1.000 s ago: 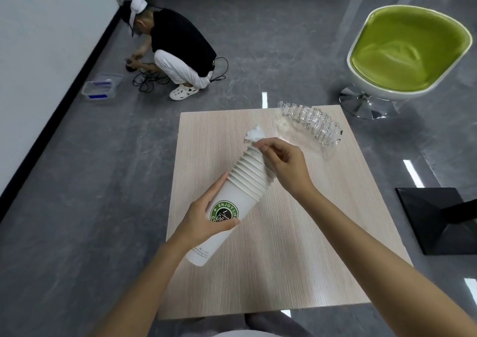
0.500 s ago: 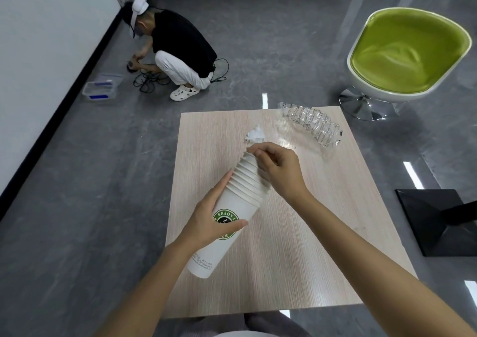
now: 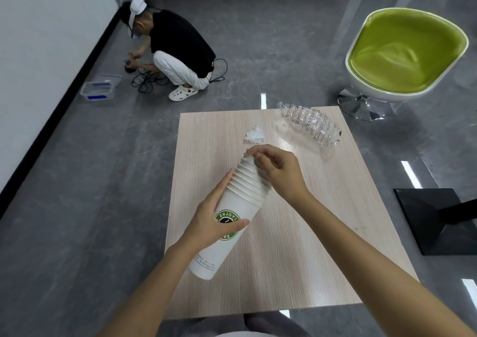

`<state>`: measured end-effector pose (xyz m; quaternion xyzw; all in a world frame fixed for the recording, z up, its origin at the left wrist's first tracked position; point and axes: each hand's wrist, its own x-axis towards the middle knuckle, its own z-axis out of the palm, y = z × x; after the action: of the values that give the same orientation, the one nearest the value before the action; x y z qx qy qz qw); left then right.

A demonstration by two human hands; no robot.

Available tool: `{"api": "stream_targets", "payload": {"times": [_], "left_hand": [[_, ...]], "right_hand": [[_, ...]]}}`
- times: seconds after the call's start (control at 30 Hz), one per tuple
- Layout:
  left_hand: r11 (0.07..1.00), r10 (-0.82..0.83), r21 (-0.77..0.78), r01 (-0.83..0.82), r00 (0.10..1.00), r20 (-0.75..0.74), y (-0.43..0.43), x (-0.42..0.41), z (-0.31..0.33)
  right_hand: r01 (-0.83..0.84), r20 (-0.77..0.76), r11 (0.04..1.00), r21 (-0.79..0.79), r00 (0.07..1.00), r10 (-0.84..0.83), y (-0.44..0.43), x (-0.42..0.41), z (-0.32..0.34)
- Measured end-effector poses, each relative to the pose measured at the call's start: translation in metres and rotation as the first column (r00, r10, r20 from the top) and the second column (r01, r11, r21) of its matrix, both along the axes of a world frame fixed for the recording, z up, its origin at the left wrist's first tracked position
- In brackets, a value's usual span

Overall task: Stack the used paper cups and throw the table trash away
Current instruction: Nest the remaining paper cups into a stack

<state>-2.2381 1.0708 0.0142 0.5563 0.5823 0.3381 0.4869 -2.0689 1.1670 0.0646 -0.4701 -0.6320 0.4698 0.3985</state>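
Your right hand (image 3: 278, 174) has pushed the top cup deeper; the stack (image 3: 247, 181) looks shorter than a second ago. Its curled fingers pinch the top rim. Your left hand (image 3: 214, 223) wraps the lowest cup, holding the stack tilted over the table (image 3: 309, 246). Stacking seems nearly done. A paper scrap (image 3: 255, 135) and a crushed bottle (image 3: 312, 126) lie beyond, with nothing blocking them.

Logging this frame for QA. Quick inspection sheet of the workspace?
Surface: light wood table.
Job's things: stack of paper cups tilted, held over the table; paper scrap and crushed bottle lie at the far end.
Clutter: nothing seen.
Hands: left hand grips the stack's lower body; right hand pinches its top rim.
Cables: black cables on the floor beside a crouching person.
Surroundings: grey floor, green chair, clear box, black stand base.
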Motion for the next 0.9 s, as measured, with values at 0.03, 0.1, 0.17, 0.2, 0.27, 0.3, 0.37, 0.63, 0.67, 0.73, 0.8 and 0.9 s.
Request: {"api": "stream_targets", "payload": {"times": [0.03, 0.1, 0.17, 0.2, 0.27, 0.3, 0.37, 0.63, 0.67, 0.73, 0.8, 0.9], "left_hand": [[1.0, 0.008, -0.003, -0.007, 1.0, 0.01, 0.001, 0.0, 0.0], [1.0, 0.028, -0.012, -0.027, 0.999, 0.028, 0.003, 0.0, 0.0], [0.998, 0.053, -0.03, -0.052, 0.998, 0.041, 0.006, -0.001, 0.0], [0.997, 0.069, -0.039, -0.067, 0.997, 0.044, 0.007, -0.002, -0.001], [0.994, 0.101, -0.056, -0.099, 0.994, 0.04, 0.011, -0.005, -0.002], [0.991, 0.117, -0.064, -0.114, 0.992, 0.04, 0.014, -0.007, -0.002], [0.987, 0.153, -0.066, -0.15, 0.987, 0.05, 0.02, -0.009, -0.002], [0.96, 0.276, 0.007, -0.278, 0.954, 0.119, 0.06, -0.021, 0.012], [0.957, 0.284, 0.016, -0.289, 0.951, 0.123, 0.065, -0.023, 0.014], [0.95, 0.303, 0.034, -0.31, 0.944, 0.132, 0.076, -0.025, 0.016], [0.943, 0.32, 0.05, -0.329, 0.938, 0.136, 0.087, -0.028, 0.017], [0.935, 0.34, 0.054, -0.35, 0.93, 0.139, 0.102, -0.036, 0.015]], "right_hand": [[-0.02, 0.012, 1.0, 0.009, 1.0, 0.02, 0.001, 0.0, 0.001], [-0.057, 0.025, 0.998, 0.025, 0.998, 0.056, 0.003, 0.0, 0.003], [-0.087, 0.029, 0.995, 0.04, 0.996, 0.085, 0.007, 0.0, 0.005], [-0.092, 0.035, 0.995, 0.048, 0.995, 0.091, 0.008, 0.0, 0.006], [-0.084, 0.064, 0.995, 0.062, 0.995, 0.08, 0.013, 0.002, 0.008], [-0.074, 0.086, 0.995, 0.071, 0.994, 0.068, 0.016, 0.003, 0.009], [-0.053, 0.126, 0.996, 0.077, 0.991, 0.043, 0.02, 0.004, 0.009], [-0.099, 0.068, 0.989, -0.105, 0.992, 0.107, 0.027, -0.018, 0.005], [-0.121, 0.054, 0.985, -0.121, 0.99, 0.128, 0.029, -0.023, 0.004], [-0.168, 0.02, 0.977, -0.131, 0.985, 0.172, 0.034, -0.034, 0.001], [-0.197, -0.015, 0.973, -0.124, 0.98, 0.196, 0.04, -0.044, -0.002], [-0.206, -0.041, 0.972, -0.11, 0.978, 0.202, 0.055, -0.056, -0.003]]}}
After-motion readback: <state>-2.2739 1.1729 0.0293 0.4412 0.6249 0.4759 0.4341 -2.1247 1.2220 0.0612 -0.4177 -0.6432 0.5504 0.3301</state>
